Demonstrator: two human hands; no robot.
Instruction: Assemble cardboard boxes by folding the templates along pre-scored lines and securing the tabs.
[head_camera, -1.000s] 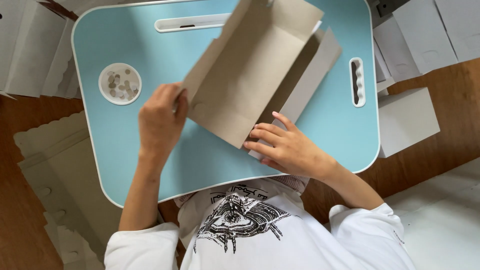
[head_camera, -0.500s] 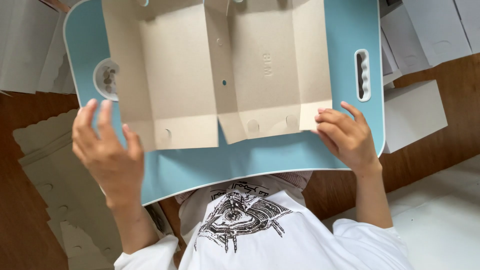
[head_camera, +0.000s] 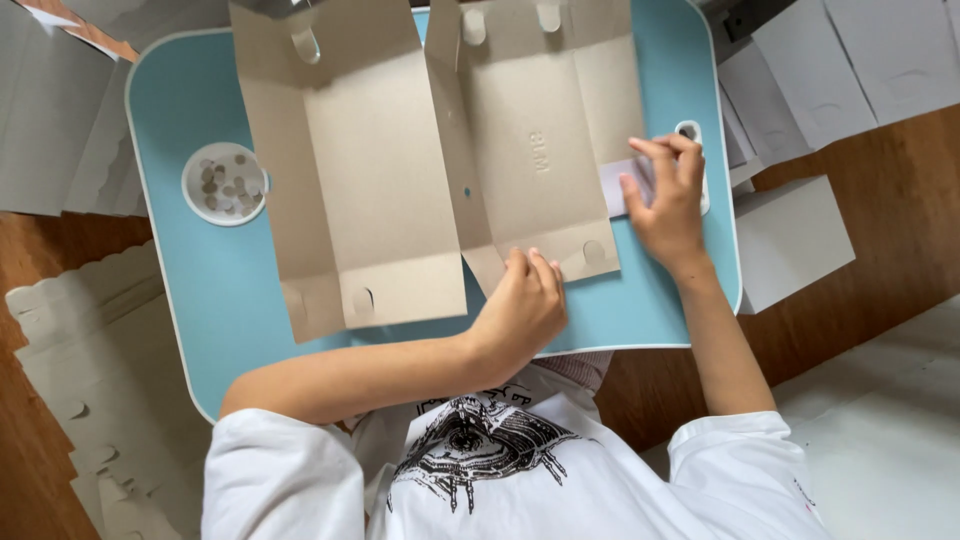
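**A:** From the head camera, where is the cardboard?

**B:** The unfolded cardboard box blank (head_camera: 430, 160) lies flat, inner side up, on the light blue lap tray (head_camera: 200, 290). It covers most of the tray's middle and top, and its far edge runs past the tray's far rim.

**A:** And the left hand?

**B:** The left hand (head_camera: 520, 305) reaches across the body and presses down on the near edge of the blank, by the small bottom flaps. Its fingers are bent and rest on top; it pins the card rather than closing round it.

**A:** The right hand?

**B:** The right hand (head_camera: 665, 195) sits at the blank's right edge, near the tray's handle slot (head_camera: 692, 165). Its fingertips lie spread on a small pale strip (head_camera: 622, 185) just beside the card. I cannot tell whether it pinches the strip or only touches it.

**A:** Anything else around?

**B:** A round white cup of small discs (head_camera: 224, 183) sits in the tray's left side, apart from the blank. More flat blanks (head_camera: 90, 390) are stacked on the wooden floor at the left, and a closed white box (head_camera: 790, 240) stands to the right of the tray.
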